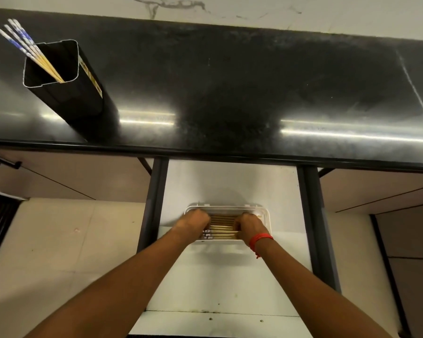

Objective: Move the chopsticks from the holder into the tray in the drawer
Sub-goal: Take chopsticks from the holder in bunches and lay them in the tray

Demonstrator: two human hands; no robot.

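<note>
A black square holder stands at the left of the dark counter, with a few chopsticks with blue-and-white tops leaning out of it. Below, the open white drawer holds a white tray. Several wooden chopsticks lie side by side in the tray. My left hand grips the bundle's left end and my right hand grips its right end, fingers curled down over the sticks. The ends of the sticks are hidden under my hands.
The black counter overhangs the drawer's back. Dark drawer rails run along both sides. Closed beige cabinet fronts flank the drawer. A red thread band circles my right wrist.
</note>
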